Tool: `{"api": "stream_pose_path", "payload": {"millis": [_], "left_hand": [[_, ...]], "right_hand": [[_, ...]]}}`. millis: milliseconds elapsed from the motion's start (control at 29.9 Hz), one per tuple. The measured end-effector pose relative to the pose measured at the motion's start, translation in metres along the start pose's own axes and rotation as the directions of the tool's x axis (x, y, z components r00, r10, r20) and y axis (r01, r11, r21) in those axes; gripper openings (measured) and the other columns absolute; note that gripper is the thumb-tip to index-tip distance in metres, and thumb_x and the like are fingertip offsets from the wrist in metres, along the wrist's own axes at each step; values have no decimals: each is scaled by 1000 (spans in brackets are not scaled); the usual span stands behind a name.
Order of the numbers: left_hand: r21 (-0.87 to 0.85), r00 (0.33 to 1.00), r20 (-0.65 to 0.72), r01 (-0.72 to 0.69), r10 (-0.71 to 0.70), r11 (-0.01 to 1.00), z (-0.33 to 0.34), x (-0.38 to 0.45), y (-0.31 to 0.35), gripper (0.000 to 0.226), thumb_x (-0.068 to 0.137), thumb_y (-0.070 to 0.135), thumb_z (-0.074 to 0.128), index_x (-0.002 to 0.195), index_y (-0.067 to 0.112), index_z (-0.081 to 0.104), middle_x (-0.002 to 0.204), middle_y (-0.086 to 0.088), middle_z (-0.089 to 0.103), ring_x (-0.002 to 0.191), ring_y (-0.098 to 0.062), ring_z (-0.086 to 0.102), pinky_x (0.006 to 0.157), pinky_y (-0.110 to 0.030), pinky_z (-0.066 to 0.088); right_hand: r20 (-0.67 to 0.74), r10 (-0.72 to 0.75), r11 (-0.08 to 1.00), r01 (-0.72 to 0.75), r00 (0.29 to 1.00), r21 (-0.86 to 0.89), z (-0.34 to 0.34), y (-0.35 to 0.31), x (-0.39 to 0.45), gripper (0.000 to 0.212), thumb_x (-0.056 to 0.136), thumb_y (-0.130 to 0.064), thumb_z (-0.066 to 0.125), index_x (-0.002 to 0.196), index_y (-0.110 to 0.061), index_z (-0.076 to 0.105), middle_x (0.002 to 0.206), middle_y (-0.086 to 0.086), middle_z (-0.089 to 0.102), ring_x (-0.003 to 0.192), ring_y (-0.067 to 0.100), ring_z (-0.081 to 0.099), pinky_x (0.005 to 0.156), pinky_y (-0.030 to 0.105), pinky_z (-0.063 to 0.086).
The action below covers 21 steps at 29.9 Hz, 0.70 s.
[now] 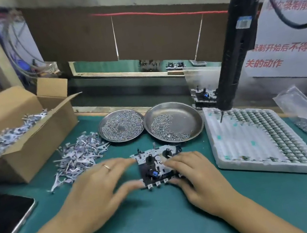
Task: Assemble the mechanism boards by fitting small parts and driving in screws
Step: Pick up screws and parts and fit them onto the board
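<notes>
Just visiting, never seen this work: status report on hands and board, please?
Left hand and right hand both on the mechanism board, flat on the green mat. Electric screwdriver hangs untouched. Nothing in the way.

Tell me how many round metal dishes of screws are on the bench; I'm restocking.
2. One round steel dish, thickly covered with screws, sits behind the mechanism board; the second steel dish, partly filled, touches it on the right. None seem hidden.

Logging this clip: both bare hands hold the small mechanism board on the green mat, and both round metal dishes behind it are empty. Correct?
Not quite. The head view shows both round metal dishes holding small silver screws; both hands do hold the mechanism board.
</notes>
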<state>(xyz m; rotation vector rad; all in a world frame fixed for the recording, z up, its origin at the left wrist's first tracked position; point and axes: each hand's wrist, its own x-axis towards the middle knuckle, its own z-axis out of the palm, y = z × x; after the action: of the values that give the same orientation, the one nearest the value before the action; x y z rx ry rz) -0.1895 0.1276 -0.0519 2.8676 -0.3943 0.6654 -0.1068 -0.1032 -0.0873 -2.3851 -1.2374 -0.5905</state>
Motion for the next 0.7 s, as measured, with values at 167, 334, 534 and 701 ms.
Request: {"api": "stream_pose_path", "payload": {"millis": [167,334,534,701], "left_hand": [[132,986,-3,165,-166,977,-12,-21,-55,74,90,66,21,86,12,71,82,-1,68,75,-28,67,65,-40,51],[12,961,74,265,-265,964,-9,-32,-67,31,83,50,62,87,20,71,83,10,64,80,-21,61,72,-39,52],[23,949,95,299,-300,954,-10,-24,-60,6,81,19,72,81,24,68,81,12,63,82,-20,60,72,-36,43],[-242,939,-36,323,-342,915,-12,-14,-48,9,88,18,62,84,26,59,84,13,60,83,-13,56,77,-28,40]], "right_hand": [[-2,52,999,-52,999,16,3,0,0,41,82,-22,69,121,-9,63,109,2,66,101,23,61,91,32,45],[0,55,997,-55,998,52,1,-2,0,45,82,-25,69,124,-10,61,112,3,65,104,23,60,91,36,48],[8,55,997,-56,998,54,-1,-4,-1,44,84,-31,64,124,-13,61,112,0,64,105,17,55,93,33,44],[-170,56,995,-41,984,89,0,-5,0,30,87,-19,63,114,-7,66,109,3,65,102,17,57,92,31,42]]}}
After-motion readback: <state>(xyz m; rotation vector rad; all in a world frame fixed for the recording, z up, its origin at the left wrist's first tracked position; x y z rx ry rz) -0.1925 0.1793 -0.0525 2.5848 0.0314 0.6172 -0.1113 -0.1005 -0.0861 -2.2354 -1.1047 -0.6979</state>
